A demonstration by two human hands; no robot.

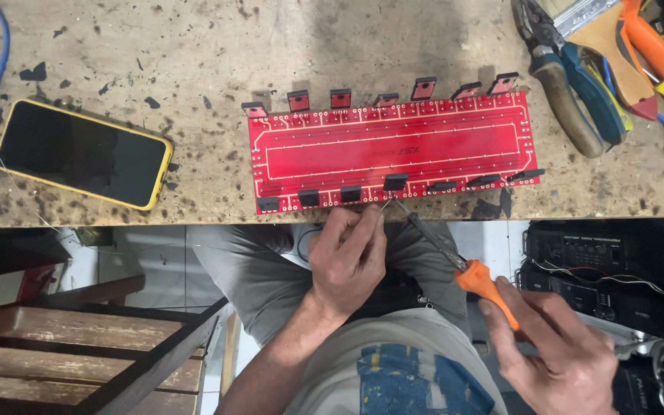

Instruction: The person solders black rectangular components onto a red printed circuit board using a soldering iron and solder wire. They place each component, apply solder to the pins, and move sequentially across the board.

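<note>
Closest to the camera, the person's right hand (559,350) is closed around the orange plastic handle of a soldering iron (487,290), whose thin metal shaft runs up and left until its tip meets the near edge of a long red rectangular circuit board (393,146) lying on a stained, scorched wooden workbench (194,69). Left of it, the left hand (347,257) has its fingers pinched together just below that same spot, apparently feeding a fine strand of solder, though the strand itself is too thin to make out with certainty. A small black transistor (396,181) sits at the board's near edge, right where the tip touches. Seven such black components line the near edge and seven more, with reddish tabs, stand along the far edge, so every position appears filled; judging by the tip's place, the joints are being worked at the fourth part from the left of the near row, and which of the others are already soldered cannot be told. A black smartphone in a yellow case (82,154) lies well to the left on the bench. At the far right corner rests a heap of hand tools (593,69), among them pliers with blue and brown grips.
</note>
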